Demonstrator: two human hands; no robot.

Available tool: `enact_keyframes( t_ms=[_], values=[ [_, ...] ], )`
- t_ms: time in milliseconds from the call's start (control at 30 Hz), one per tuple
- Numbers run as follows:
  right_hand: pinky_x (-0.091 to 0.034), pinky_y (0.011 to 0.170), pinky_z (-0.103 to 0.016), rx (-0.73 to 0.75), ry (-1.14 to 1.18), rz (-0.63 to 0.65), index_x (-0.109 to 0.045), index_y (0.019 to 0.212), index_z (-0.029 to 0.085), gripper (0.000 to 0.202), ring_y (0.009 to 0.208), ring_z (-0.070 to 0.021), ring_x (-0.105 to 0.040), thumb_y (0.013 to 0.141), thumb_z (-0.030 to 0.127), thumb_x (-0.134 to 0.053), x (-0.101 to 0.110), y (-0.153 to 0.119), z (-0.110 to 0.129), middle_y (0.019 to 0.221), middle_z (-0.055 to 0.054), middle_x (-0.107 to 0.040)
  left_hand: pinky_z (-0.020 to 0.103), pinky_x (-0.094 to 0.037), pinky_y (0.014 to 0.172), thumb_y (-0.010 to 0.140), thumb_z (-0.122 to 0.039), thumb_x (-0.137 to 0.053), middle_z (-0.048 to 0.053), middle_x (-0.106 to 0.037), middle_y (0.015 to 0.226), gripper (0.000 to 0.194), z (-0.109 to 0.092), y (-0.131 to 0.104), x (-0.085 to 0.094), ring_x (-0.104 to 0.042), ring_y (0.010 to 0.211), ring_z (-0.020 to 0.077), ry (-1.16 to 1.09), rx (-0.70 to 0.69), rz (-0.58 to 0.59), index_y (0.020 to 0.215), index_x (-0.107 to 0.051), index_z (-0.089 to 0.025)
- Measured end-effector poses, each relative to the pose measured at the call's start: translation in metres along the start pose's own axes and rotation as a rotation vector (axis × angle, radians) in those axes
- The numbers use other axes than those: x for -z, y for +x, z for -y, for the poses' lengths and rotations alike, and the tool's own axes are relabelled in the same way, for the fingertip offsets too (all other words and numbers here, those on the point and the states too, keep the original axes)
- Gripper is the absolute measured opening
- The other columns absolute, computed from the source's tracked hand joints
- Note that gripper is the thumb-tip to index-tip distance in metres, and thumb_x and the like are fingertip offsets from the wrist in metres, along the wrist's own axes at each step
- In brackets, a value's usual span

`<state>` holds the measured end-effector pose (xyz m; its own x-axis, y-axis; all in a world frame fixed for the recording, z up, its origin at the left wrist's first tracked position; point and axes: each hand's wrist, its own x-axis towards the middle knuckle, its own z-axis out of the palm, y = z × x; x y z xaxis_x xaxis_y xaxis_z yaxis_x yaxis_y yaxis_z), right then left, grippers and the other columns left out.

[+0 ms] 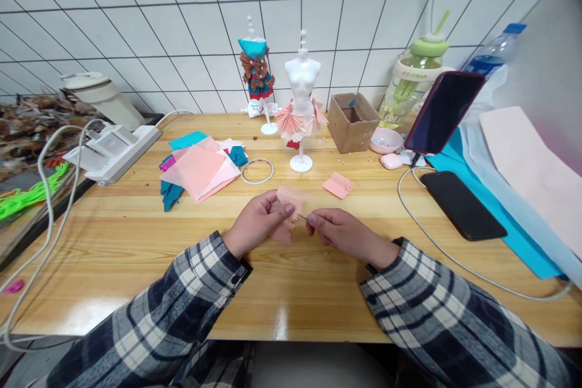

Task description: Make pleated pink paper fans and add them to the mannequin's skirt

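Note:
Between the thumb and fingers of my left hand (257, 221) is a piece of peach crepe paper (291, 197) with a jagged, toothed edge. My right hand (334, 229) is closed on a thin metal tool, whose narrow tip points left and meets the paper's edge; the rest of it is hidden in my fingers. Just beyond my hands stands a small white dress form (302, 76) with a ruffled peach paper skirt (291, 121) around its hips. A folded peach paper piece (337, 185) lies beyond my right hand.
Stacked paper sheets (195, 170) and a ring (257, 171) lie to the left. A second, dressed form (257, 66) stands by the wall. To the right are a cardboard box (352, 127), pink bowl (386, 140), propped phone (443, 112), flat phone (464, 205) and cable (430, 239).

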<state>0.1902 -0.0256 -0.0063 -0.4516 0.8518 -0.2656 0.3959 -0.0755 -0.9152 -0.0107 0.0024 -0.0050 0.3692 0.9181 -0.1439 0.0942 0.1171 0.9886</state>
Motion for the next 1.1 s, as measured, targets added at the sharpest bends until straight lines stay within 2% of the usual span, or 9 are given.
enact_keyframes(
  t_ms=[200, 367, 533, 700, 867, 1100],
  values=[
    [-0.032, 0.05, -0.022, 0.0, 0.011, 0.015, -0.055, 0.077, 0.018, 0.036, 0.05, -0.0098, -0.04, 0.094, 0.044, -0.037, -0.0002, -0.0006, -0.001, 0.056, 0.005, -0.041, 0.024, -0.049, 0.065, 0.075, -0.041, -0.072, 0.004, -0.071, 0.082, 0.043, 0.0009, 0.0008, 0.0009, -0.064, 0.074, 0.0162, -0.017, 0.014, 0.018, 0.108, -0.065, -0.015],
    [-0.029, 0.048, -0.022, 0.001, 0.001, 0.024, -0.054, 0.076, 0.018, 0.035, 0.048, -0.009, -0.038, 0.094, 0.043, -0.038, 0.0005, -0.0004, -0.0013, 0.055, 0.006, -0.041, 0.026, -0.05, 0.067, 0.074, -0.042, -0.073, 0.004, -0.071, 0.08, 0.047, 0.0013, 0.0009, 0.0009, -0.064, 0.074, 0.017, -0.049, 0.026, 0.026, 0.11, -0.064, -0.014],
    [-0.032, 0.049, -0.022, -0.012, 0.004, -0.014, -0.053, 0.077, 0.019, 0.034, 0.048, -0.0099, -0.043, 0.095, 0.043, -0.036, -0.0013, -0.0007, -0.0013, 0.053, 0.005, -0.045, 0.028, -0.05, 0.074, 0.072, -0.044, -0.074, 0.005, -0.073, 0.089, 0.045, 0.0017, 0.0009, 0.0005, -0.065, 0.08, 0.0184, -0.038, -0.001, -0.014, 0.106, -0.065, -0.015],
    [-0.037, 0.052, -0.023, 0.006, -0.001, 0.012, -0.052, 0.081, 0.02, 0.037, 0.048, -0.0111, -0.049, 0.097, 0.045, -0.03, -0.0066, -0.0014, -0.0034, 0.052, 0.004, -0.054, 0.026, -0.049, 0.067, 0.074, -0.043, -0.072, 0.004, -0.072, 0.081, 0.04, 0.0021, 0.0006, -0.0005, -0.064, 0.074, 0.0176, -0.035, 0.016, -0.051, 0.102, -0.064, -0.015],
    [-0.038, 0.051, -0.023, 0.003, -0.004, -0.013, -0.05, 0.08, 0.02, 0.035, 0.048, -0.011, -0.05, 0.097, 0.045, -0.031, -0.0082, -0.0011, -0.0035, 0.053, 0.005, -0.053, 0.026, -0.049, 0.067, 0.073, -0.043, -0.073, 0.006, -0.072, 0.087, 0.04, 0.0017, 0.0006, -0.0027, -0.064, 0.078, 0.0184, -0.047, 0.01, -0.045, 0.101, -0.064, -0.015],
    [-0.037, 0.052, -0.023, 0.016, -0.015, -0.011, -0.049, 0.079, 0.02, 0.034, 0.049, -0.0107, -0.049, 0.097, 0.044, -0.033, -0.0075, -0.0003, -0.0028, 0.054, 0.005, -0.052, 0.026, -0.049, 0.069, 0.073, -0.042, -0.073, 0.004, -0.072, 0.085, 0.039, 0.0031, 0.001, -0.0025, -0.064, 0.078, 0.0177, -0.036, 0.011, -0.034, 0.099, -0.064, -0.015]
  ],
)
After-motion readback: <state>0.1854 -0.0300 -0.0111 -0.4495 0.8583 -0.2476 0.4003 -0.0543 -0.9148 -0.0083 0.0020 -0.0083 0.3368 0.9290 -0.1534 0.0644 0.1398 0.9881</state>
